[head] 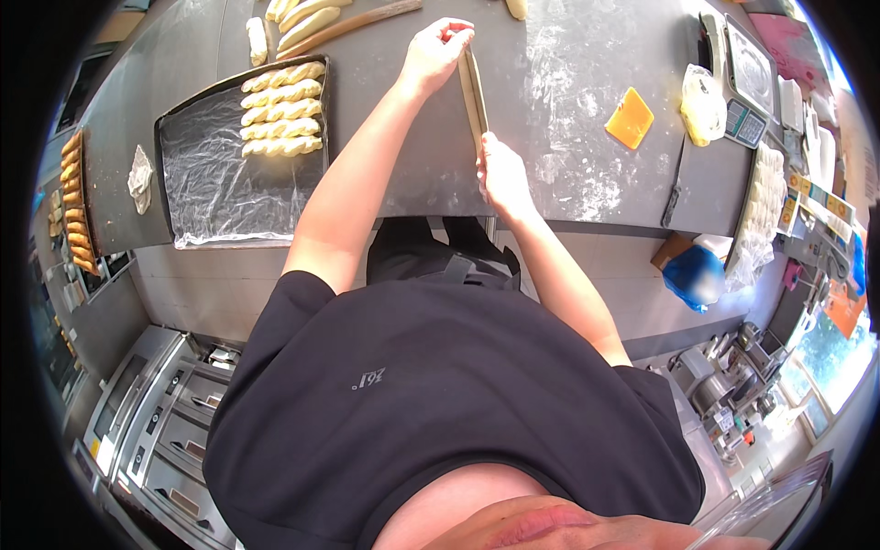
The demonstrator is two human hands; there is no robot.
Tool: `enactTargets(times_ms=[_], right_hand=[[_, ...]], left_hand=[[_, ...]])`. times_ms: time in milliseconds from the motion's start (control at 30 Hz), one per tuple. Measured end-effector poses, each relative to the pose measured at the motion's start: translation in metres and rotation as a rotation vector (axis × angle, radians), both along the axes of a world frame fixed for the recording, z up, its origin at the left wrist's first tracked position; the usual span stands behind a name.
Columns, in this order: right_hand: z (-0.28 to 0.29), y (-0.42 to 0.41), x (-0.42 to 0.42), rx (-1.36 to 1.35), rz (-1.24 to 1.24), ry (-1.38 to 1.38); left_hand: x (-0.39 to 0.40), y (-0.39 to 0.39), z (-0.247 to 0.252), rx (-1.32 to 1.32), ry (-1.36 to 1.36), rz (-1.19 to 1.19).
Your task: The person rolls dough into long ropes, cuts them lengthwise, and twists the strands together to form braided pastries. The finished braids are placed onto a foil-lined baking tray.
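Observation:
A long, thin tan strip (473, 93), possibly a dough strand, stretches between my two hands above the grey worktable (419, 158). My left hand (436, 56) pinches its far end. Nearer the table's front edge, my right hand (505, 177) grips the other end, and the fingers hide that part. Left of my hands is a black baking tray (328, 103) lined with clear plastic film (227, 179). Several twisted dough sticks (282, 113) lie in a row on its right side. Beyond the tray are smooth dough pieces (309, 27) and a wooden rolling pin (357, 26).
White flour smears the table on the right, around an orange dough scraper (630, 118). A plastic bag (702, 106) and a digital scale (749, 82) stand farther right. Baked sticks on a tray (77, 199) sit at the far left, near a crumpled wrapper (140, 179).

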State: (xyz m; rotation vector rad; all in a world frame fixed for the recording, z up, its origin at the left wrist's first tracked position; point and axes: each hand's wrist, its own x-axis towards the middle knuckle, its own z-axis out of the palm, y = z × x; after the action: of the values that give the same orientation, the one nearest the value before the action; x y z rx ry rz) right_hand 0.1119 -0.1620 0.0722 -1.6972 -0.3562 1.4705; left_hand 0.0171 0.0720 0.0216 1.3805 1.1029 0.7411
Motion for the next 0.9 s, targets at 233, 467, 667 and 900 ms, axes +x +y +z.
enactTargets(times_ms=[233,467,667,900], right_hand=[[0.0,0.005,0.0,-0.051,0.0,-0.013],[0.013,0.013,-0.002,-0.088,0.0,0.012],[-0.033,-0.005,0.003,0.215,0.079,-0.222],[-0.017,0.006,0.006,0.125,0.138,-0.213]], left_hand=[[0.002,0.009,-0.002,-0.159,-0.067,-0.01],[0.007,0.009,0.006,-0.221,-0.086,0.007],[0.014,0.001,0.003,-0.234,-0.119,-0.02],[0.012,0.005,-0.018,-0.13,-0.088,0.023]])
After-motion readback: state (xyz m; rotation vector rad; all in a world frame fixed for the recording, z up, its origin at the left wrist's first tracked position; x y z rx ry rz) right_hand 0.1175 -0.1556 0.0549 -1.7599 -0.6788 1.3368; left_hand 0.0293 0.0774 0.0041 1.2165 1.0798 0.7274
